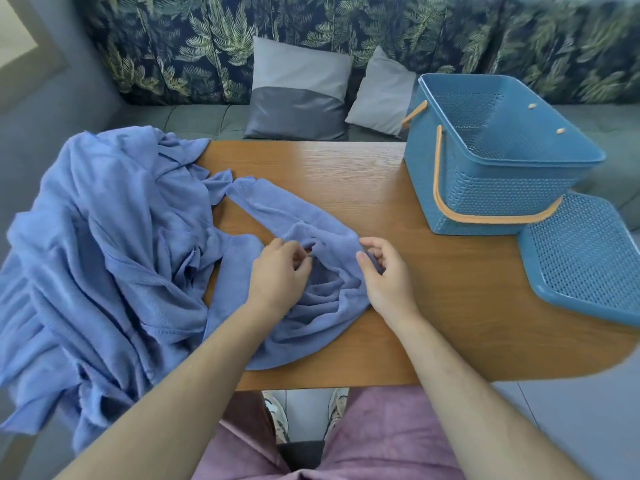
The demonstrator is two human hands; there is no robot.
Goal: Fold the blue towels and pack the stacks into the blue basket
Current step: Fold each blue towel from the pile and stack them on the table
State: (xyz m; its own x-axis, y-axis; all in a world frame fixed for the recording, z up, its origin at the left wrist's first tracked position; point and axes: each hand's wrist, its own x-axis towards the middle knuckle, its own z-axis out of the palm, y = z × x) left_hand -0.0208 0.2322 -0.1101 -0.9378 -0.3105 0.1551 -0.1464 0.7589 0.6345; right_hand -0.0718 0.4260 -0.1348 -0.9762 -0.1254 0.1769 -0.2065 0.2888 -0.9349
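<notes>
Both hands, your left hand (278,268) and right hand (384,277), pinch the rumpled blue cloth towel (322,317) at mid-frame on the brown wooden counter (346,174), so work along its hem to two corners and spread it flat before folding.

A wooden bench (346,174) carries crumpled blue towels (114,258) at left. A blue basket (491,199) stands at right, its lid (585,258) flat beside it.

Towels (104,237) looked like soft matt cloth, basket (485,188) was perforated matt plastic, table (346,174) smooth wood-grain.
</notes>
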